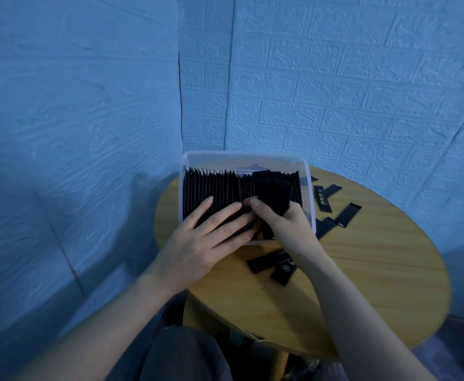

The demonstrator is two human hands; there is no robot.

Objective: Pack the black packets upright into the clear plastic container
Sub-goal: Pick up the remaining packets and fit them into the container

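Task looks mostly done, approx. three-quarters or more by my estimate. The clear plastic container (309, 188) sits at the far-left part of the round wooden tabletop (376, 257), tight to the corner of the blue walls, and it's already filled w/ a long row of upright black packets (217, 188) running from its left wall toward the right.

Left hand (206, 240): fingers straight and spread, pressing flat on the tops of the standing row, prob. to keep them from flopping. Right hand (283, 224): thumb and fingers curled round a small bundle of packets (273, 191), held upright inside the container just right of the row's middle, w/ its top sticking up above the others, so not fully seated yet. The hands touch each other at the fingertips.

Still to go: loose packets on the tabletop (324, 199) lie flat to the right of the container, several of them, plus a couple more (272, 264) near the front, partly under the right forearm. Exact count not clear. Free room in the container looks limited to the right end; can't tell if all the remainder will fit.
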